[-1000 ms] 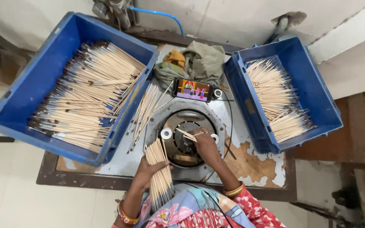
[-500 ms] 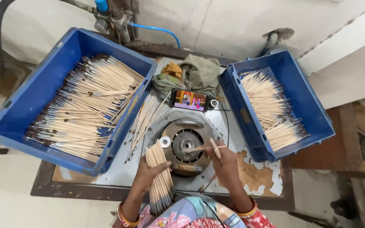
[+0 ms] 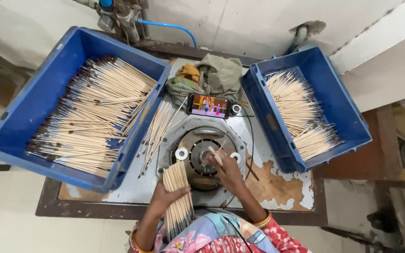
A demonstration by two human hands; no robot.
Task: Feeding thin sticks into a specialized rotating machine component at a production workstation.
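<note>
Left hand (image 3: 167, 194) grips a stick bundle (image 3: 178, 197); right hand (image 3: 228, 171) feeds one stick (image 3: 216, 153) into the round machine (image 3: 202, 152).

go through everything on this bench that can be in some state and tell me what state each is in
left hand: closed around a bundle of sticks
right hand: fingers pinching a single stick over the round machine
left blue crate: heaped with dark-tipped sticks
right blue crate: partly filled with plain sticks
phone: screen lit, lying flat
cloth: crumpled
</note>
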